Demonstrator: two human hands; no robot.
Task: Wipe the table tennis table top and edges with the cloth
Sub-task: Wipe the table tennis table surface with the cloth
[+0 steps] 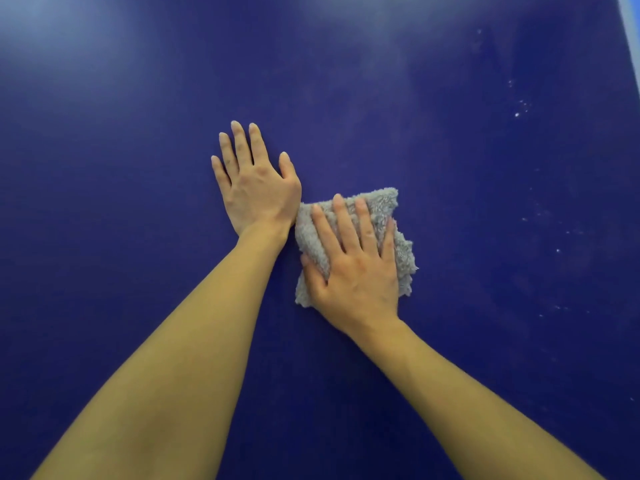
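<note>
Mid-frame, the right hand (pixel 356 268) presses flat, fingers straight, on the grey cloth (pixel 401 244) (folded, fluffy) on the blue table top (pixel 138 116); left hand (pixel 256 185) rests flat just beside it, fingers spread

Table tennis area, blue table top (pixel 450 174), pale edge line (pixel 629 32)

The head camera looks steeply down, close over the blue table top (pixel 450 202).
</note>
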